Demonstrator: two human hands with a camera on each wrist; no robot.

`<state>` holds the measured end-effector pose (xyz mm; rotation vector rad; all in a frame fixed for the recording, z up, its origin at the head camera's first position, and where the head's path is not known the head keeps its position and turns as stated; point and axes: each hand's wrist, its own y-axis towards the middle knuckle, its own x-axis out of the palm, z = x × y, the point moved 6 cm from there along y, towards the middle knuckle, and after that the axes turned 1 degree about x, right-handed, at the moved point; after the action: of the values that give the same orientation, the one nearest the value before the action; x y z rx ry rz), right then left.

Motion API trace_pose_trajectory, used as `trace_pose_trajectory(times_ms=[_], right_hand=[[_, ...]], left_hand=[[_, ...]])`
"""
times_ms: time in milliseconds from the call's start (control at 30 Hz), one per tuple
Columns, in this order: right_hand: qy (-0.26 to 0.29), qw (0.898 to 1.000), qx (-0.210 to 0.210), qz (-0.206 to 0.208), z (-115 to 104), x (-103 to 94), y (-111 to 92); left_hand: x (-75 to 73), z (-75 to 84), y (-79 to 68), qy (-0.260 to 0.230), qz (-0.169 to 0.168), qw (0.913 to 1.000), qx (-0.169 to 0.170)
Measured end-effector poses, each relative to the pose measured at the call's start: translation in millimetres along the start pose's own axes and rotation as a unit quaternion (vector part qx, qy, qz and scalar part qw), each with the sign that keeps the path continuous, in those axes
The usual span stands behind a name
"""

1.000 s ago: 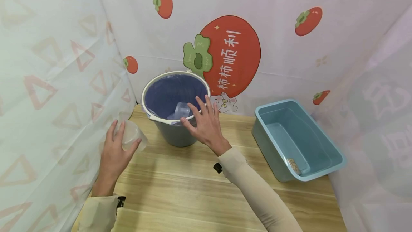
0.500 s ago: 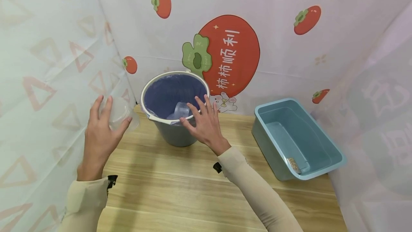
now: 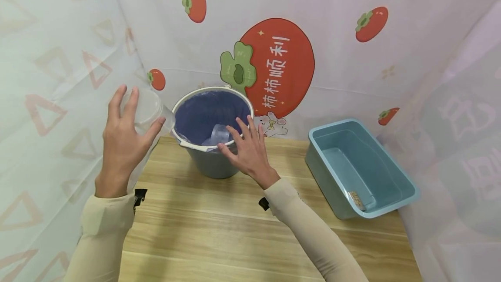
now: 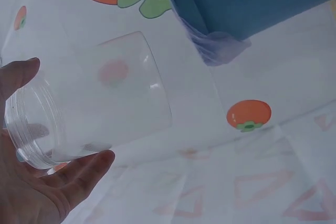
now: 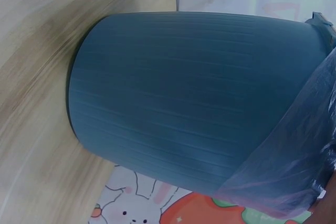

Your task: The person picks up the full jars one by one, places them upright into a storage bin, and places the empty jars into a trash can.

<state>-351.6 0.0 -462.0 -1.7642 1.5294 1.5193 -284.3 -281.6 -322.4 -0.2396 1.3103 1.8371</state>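
Observation:
A clear plastic jar is gripped in my left hand, between thumb and fingers. In the left wrist view the jar is see-through, with ridged rings at the end near the palm. It is held up beside the left rim of a round grey-blue bin. A thin purplish bag lines this bin, which has a cream rim, and another clear plastic container lies inside. My right hand rests at the bin's front right rim, fingers spread and fairly straight. The right wrist view shows the bin's side and the overhanging bag.
A rectangular blue tub stands on the wooden table at the right, with a small tan patterned piece in its near corner. Printed cloth walls surround the table at the back and both sides.
My left hand has lifted the jar from low beside the bin, first up and leftward, then up to rim height and slightly back right. The right hand stays at the rim.

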Motion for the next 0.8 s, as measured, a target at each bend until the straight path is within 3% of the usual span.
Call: trace_pose_trajectory(times_ms=[267,567,800], right_hand=[[0.009,1.0,0.006,-0.009,-1,-1.9,-1],[0.009,1.0,0.006,-0.008,-1,-2.0,-1],[0.013,1.0,0.006,-0.01,-1,-1.5,0]], left_hand=[[27.8,13.2,12.6,-0.019,-0.027,0.9993,0.016],[70.9,12.0,9.5,-0.011,-0.091,0.9949,0.042],[88.5,9.3,7.7,-0.003,-0.143,0.9891,0.036]])
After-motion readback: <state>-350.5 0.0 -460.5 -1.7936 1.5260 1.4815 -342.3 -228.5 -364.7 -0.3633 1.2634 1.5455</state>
